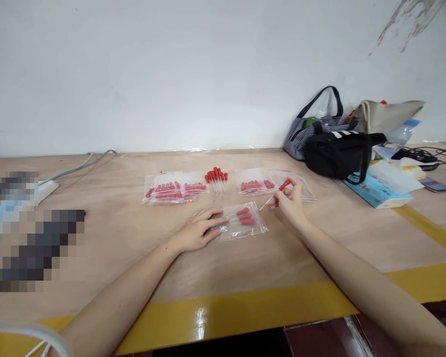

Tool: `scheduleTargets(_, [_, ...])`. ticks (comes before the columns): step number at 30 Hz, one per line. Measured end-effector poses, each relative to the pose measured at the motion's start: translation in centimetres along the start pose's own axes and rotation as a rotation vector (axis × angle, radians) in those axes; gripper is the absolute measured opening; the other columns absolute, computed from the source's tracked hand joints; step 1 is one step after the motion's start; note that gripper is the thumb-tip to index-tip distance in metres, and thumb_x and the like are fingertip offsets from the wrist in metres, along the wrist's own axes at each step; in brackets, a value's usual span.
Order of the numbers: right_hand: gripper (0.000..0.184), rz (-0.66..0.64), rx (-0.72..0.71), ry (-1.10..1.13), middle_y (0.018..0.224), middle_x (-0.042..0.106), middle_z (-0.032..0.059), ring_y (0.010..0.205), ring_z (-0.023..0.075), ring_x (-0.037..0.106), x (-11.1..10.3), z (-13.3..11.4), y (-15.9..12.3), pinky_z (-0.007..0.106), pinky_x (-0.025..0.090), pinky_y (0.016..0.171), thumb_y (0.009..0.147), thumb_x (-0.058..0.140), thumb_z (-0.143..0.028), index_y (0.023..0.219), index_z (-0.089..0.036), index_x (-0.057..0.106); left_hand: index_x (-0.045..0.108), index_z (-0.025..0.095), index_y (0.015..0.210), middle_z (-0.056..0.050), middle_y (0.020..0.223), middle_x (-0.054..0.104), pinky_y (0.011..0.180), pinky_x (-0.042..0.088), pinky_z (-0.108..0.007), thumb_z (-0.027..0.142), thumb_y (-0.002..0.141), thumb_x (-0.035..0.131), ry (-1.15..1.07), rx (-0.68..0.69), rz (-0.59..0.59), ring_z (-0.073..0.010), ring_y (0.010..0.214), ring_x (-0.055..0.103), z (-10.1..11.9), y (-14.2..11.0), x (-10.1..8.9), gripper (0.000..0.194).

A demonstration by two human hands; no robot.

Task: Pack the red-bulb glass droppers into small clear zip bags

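Note:
A clear zip bag [228, 231] lies flat in front of me with three red-bulbed droppers [246, 216] inside. My left hand [200, 229] rests on the bag's left end, fingers stretched out and spread. Just right of the bag's open-looking edge, my right hand [290, 198] pinches a dropper [284, 184] by its red rubber bulb, its clear thin tube slanting down to the left. Behind the bag sits a loose pile of droppers [216, 176], red bulbs pointing away from me. Filled zip bags are stacked to the left [167, 191] and right [252, 182] of the pile.
At the back right stand a striped bag [295, 136] and a black bag [338, 156], with a blue tissue pack [381, 191], a phone [435, 184] and cables beside them. Blurred-out items and a grey cable [74, 168] are on the left. Yellow tape [238, 310] lines the table's front edge.

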State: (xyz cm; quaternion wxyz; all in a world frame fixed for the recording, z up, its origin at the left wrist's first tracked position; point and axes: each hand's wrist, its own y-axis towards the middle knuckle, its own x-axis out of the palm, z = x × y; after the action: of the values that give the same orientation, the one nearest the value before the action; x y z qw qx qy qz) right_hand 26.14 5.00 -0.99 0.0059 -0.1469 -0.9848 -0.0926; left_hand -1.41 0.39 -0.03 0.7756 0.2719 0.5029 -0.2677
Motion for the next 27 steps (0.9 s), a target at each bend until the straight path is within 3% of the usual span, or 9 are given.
scheduleTargets(2, [0.061,0.041,0.004,0.017,0.061,0.047,-0.0104,0.043,0.0088,0.051,-0.4,0.4,-0.7,0.022,0.046,0.042,0.061,0.053,-0.024,0.114,-0.025,0.021,0.046,0.031,0.123,-0.005,0.130,0.042,0.099,0.031,-0.045,0.033,0.088,0.041,-0.008,-0.002,0.002,-0.0238,0.119,0.038,0.0,0.0,0.0,0.035])
scheduleTargets(7, [0.057,-0.020,0.006,0.016,0.068,0.049,-0.0073,0.050,0.0113,0.057,1.0,0.9,-1.2,0.028,0.052,0.052,0.063,0.056,-0.025,0.107,-0.026,0.020,0.047,0.032,0.123,-0.005,0.129,0.042,0.098,0.032,-0.044,0.032,0.088,0.042,-0.017,0.004,0.016,-0.0237,0.119,0.039,-0.1,0.0,0.0,0.035])
scheduleTargets(16, [0.056,-0.081,0.075,0.034,0.062,0.049,-0.0098,0.044,0.0109,0.054,1.0,0.8,-2.1,0.026,0.050,0.046,0.061,0.056,-0.022,0.105,-0.025,0.021,0.046,0.032,0.124,-0.004,0.130,0.042,0.099,0.031,-0.044,0.032,0.087,0.043,-0.018,0.007,0.022,-0.0232,0.119,0.038,-0.4,-0.1,0.2,0.036])
scheduleTargets(21, [0.054,-0.058,0.111,0.111,0.065,0.052,-0.0085,0.053,0.0120,0.059,1.0,0.7,-2.4,0.030,0.054,0.057,0.060,0.063,-0.029,0.099,-0.025,0.026,0.048,0.032,0.122,-0.003,0.129,0.043,0.099,0.032,-0.043,0.031,0.087,0.043,-0.020,0.017,0.041,-0.0229,0.119,0.039,-0.5,-0.1,0.3,0.035])
scheduleTargets(24, [0.047,-0.183,0.172,0.090,0.066,0.053,-0.0072,0.056,0.0115,0.060,0.7,0.7,-2.3,0.029,0.052,0.058,0.058,0.067,-0.035,0.090,-0.023,0.035,0.048,0.032,0.122,-0.003,0.130,0.042,0.099,0.033,-0.042,0.031,0.087,0.044,-0.033,0.017,0.053,-0.0230,0.118,0.039,-0.5,-0.2,0.3,0.035])
scheduleTargets(27, [0.040,-0.367,0.193,-0.067,0.059,0.053,-0.0055,0.048,0.0090,0.053,0.2,0.6,-2.2,0.024,0.046,0.048,0.054,0.070,-0.039,0.078,-0.019,0.045,0.047,0.031,0.123,-0.004,0.129,0.043,0.099,0.033,-0.043,0.032,0.087,0.045,-0.036,0.015,0.058,-0.0231,0.118,0.040,-0.4,-0.1,0.3,0.036])
